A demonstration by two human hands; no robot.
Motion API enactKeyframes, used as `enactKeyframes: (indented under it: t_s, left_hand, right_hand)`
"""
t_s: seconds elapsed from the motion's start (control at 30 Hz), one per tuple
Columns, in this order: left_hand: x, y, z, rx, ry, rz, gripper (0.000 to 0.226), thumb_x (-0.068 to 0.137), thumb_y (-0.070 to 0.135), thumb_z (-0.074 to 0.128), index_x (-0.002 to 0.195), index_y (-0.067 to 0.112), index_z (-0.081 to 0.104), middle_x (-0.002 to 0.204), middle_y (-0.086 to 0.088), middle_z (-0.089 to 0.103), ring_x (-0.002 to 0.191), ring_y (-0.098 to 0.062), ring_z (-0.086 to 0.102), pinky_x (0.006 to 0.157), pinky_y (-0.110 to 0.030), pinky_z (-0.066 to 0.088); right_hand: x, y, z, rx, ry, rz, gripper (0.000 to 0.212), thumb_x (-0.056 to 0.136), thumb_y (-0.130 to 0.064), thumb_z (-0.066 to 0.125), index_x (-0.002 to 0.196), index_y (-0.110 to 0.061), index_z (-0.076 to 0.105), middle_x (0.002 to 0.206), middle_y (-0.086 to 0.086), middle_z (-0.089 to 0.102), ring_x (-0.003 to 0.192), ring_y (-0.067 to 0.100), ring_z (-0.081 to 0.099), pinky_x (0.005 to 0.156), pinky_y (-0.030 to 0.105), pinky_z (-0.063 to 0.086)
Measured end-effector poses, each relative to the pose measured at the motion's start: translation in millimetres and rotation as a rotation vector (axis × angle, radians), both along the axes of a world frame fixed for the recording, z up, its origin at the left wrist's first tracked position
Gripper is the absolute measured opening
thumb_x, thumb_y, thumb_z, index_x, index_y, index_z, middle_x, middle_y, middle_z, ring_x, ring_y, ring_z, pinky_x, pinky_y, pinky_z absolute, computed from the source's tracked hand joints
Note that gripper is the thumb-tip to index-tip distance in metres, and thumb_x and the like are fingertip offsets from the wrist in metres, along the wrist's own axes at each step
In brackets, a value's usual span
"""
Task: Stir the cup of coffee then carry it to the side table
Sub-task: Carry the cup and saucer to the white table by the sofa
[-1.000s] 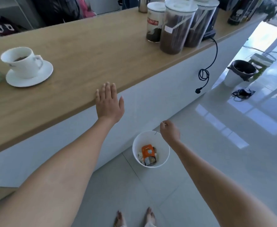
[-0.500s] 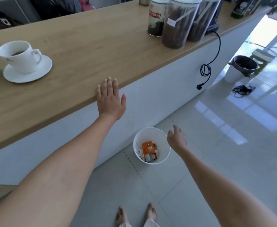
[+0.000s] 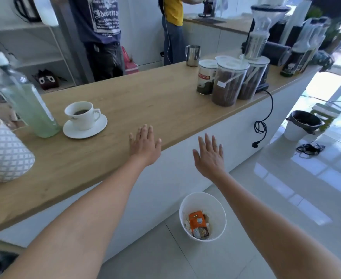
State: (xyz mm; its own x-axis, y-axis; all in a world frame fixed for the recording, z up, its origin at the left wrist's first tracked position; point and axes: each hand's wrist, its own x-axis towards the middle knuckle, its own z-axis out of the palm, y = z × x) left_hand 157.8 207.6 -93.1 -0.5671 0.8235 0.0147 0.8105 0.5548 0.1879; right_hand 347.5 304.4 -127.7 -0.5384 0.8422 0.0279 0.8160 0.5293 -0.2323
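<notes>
A white cup of dark coffee stands on a white saucer on the wooden counter, left of centre. My left hand lies flat and open on the counter's near edge, to the right of the saucer and apart from it. My right hand hovers open in front of the counter's white face, fingers spread, holding nothing. No spoon or stirrer shows.
A green bottle and a patterned white pot stand left of the cup. Jars of coffee and a grinder sit at the right. A white bin stands on the floor below my right hand. Two people stand behind the counter.
My right hand has risen from the bin's rim to counter height and spread open. The view has tilted up, so the cup now sits nearer the middle. The left hand stays on the counter edge.
</notes>
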Motion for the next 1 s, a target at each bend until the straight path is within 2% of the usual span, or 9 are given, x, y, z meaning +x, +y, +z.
enactKeyframes:
  t_s: [0.33,0.57,0.73,0.87,0.93,1.0]
  left_hand:
    - [-90.8,-81.4,19.7,0.005,0.066,0.278,0.063,0.097,0.044,0.021,0.151,0.012,0.013,0.16,-0.012,0.005,0.147,-0.025,0.008,0.119,-0.046,0.002]
    - [-139.0,-109.0,29.5,0.032,-0.05,0.54,0.063,0.097,0.045,0.021,0.151,0.014,0.012,0.16,-0.015,0.001,0.146,-0.034,0.008,0.119,-0.045,0.007]
    - [-162.3,-106.6,36.2,0.129,-0.214,0.703,0.068,0.096,0.048,0.029,0.152,0.016,0.008,0.16,-0.014,0.003,0.145,-0.035,0.013,0.116,-0.045,0.019]
    - [-177.0,-99.9,38.6,0.342,-0.455,0.874,0.075,0.094,0.05,0.035,0.152,0.011,0.009,0.159,-0.013,0.017,0.144,-0.031,0.021,0.114,-0.041,0.025]
    - [-180.2,-97.0,40.3,0.476,-0.561,0.95,0.077,0.093,0.054,0.036,0.151,0.011,0.012,0.158,-0.012,0.022,0.142,-0.03,0.026,0.11,-0.038,0.029]
    - [-183.3,-93.6,43.1,0.608,-0.653,1.011,0.078,0.09,0.059,0.038,0.15,0.012,0.019,0.156,-0.011,0.027,0.14,-0.03,0.031,0.107,-0.037,0.032]
  right_hand:
    - [-128.7,-10.7,42.9,0.01,0.082,0.252,0.06,0.098,-0.043,0.018,0.151,-0.02,0.004,0.161,0.002,-0.008,0.146,0.024,-0.015,0.119,0.045,-0.007]
    - [-212.8,-1.5,49.7,-0.011,0.106,0.438,0.058,0.098,-0.043,0.02,0.151,-0.022,0.008,0.162,0.003,-0.005,0.147,0.025,-0.013,0.12,0.043,-0.004]
    - [-262.2,14.0,54.7,-0.061,0.126,0.541,0.059,0.097,-0.045,0.023,0.151,-0.022,0.012,0.162,0.004,-0.002,0.147,0.026,-0.013,0.119,0.042,-0.003]
    - [-294.7,20.5,61.8,-0.273,0.175,0.529,0.067,0.094,-0.055,0.03,0.151,-0.023,0.015,0.161,0.004,0.006,0.147,0.027,-0.01,0.119,0.042,0.001]
    - [-308.7,20.9,68.3,-0.452,0.213,0.499,0.073,0.091,-0.059,0.035,0.151,-0.023,0.015,0.16,0.006,0.013,0.147,0.027,0.003,0.119,0.042,0.011]
    - [-320.2,22.1,74.4,-0.723,0.261,0.445,0.078,0.086,-0.065,0.039,0.15,-0.027,0.014,0.158,0.004,0.018,0.144,0.027,0.02,0.114,0.042,0.021]
